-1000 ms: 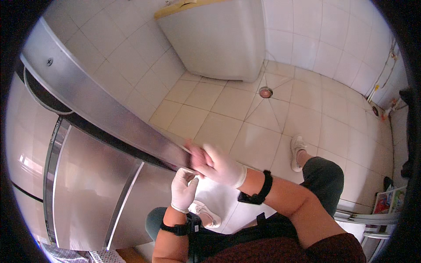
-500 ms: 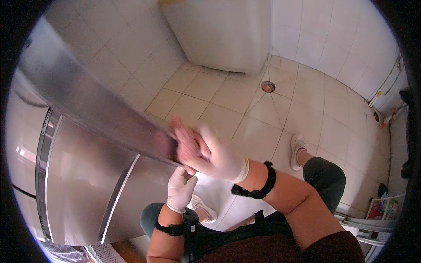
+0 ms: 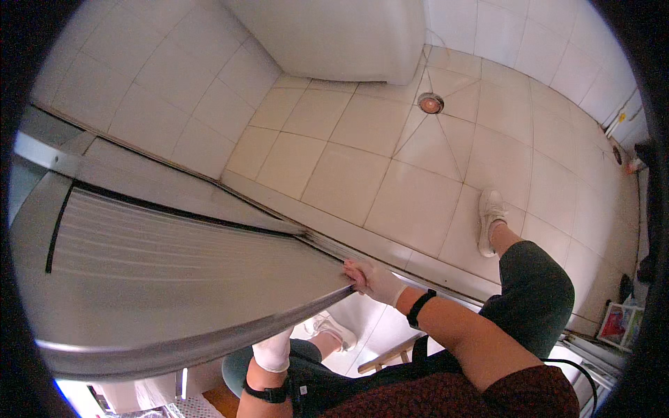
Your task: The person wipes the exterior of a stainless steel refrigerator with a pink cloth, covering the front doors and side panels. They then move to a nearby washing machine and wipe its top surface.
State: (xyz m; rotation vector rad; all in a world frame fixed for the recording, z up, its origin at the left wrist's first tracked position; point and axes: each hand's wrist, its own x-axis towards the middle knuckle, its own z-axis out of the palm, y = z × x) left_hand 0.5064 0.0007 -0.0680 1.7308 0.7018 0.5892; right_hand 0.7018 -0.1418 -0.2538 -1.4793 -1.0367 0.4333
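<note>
A broad silver-grey door panel (image 3: 174, 285), apparently an appliance's, juts across the left side, with a dark strip along its far edge and faint ribbed lines on its surface. At the panel's right-hand corner is my right hand (image 3: 382, 284) in a white glove. Its fingers are closed round a small crumpled pink thing, which looks like a cloth (image 3: 354, 272), pressed against the edge. My left hand (image 3: 272, 351), also gloved, is below the near edge of the panel. The panel hides its fingers, so its grip does not show.
Beyond the panel lies a tiled floor (image 3: 418, 181) with a round drain (image 3: 431, 103). A pale appliance (image 3: 341, 42) stands against the far wall. My shoe (image 3: 490, 209) is on the tiles at right. A small wooden stool (image 3: 390, 354) is near my body; a box (image 3: 619, 324) stands far right.
The panel has swung toward me and now shows its dark-edged face. My right hand has moved right along with the pink cloth. My left hand has dropped lower, its fingers passing behind the panel.
</note>
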